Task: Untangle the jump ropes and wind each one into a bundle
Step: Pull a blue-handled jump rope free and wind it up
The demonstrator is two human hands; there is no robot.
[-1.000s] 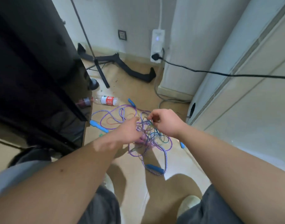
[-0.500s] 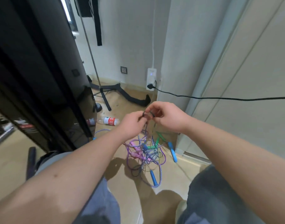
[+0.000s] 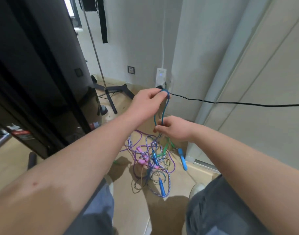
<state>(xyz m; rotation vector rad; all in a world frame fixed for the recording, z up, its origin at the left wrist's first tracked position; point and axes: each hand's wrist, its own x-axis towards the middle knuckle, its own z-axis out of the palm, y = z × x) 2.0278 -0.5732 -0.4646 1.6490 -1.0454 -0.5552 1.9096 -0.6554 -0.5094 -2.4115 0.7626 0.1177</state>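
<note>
A tangle of jump ropes (image 3: 150, 160) hangs from my hands down to the wooden floor: purple-and-white braided cord, thin blue and green cords, pink handles (image 3: 142, 161), a green handle (image 3: 165, 148) and blue handles (image 3: 161, 186). My left hand (image 3: 148, 102) is raised and pinches the top of a thin blue rope loop (image 3: 164, 109). My right hand (image 3: 172, 128) is lower and grips the same loop's strands just above the tangle. One blue handle (image 3: 182, 158) dangles at the right of the bundle.
A black power cable (image 3: 230, 102) stretches from the wall plug (image 3: 160, 77) across to the right, just behind my left hand. A dark cabinet (image 3: 35, 73) stands at left, a stand pole with black legs (image 3: 101, 77) behind, a white door (image 3: 264, 82) at right. My feet flank the tangle.
Both hands rose from the floor with the tangle. My left hand has now lifted higher with a blue loop while my right hand slid lower along it.
</note>
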